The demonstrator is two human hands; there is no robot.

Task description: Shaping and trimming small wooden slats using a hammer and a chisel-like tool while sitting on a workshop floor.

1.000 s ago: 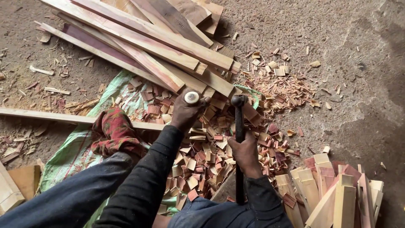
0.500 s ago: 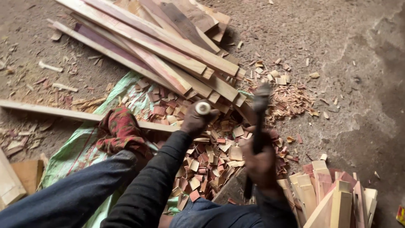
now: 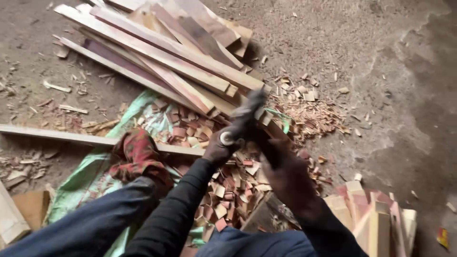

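The long planks [image 3: 166, 52] are pale tan streaked with reddish brown and dull purple, and the small wood offcuts [image 3: 223, 190] are a mix of pink, rust red and cream. They lie on a pale green sheet [image 3: 90, 176] over the grey-brown dirt floor [image 3: 381, 71]. One foot wears a red-and-dark patterned sock [image 3: 138, 154], the trousers [image 3: 81, 228] are dark blue, and the sleeves [image 3: 176, 214] black.

Both arms in dark sleeves reached forward, with the hands close together. The left hand [image 3: 220, 148] was closed in a fist, knuckles up. The right hand [image 3: 281, 166] was blurred, its fingers curled shut.
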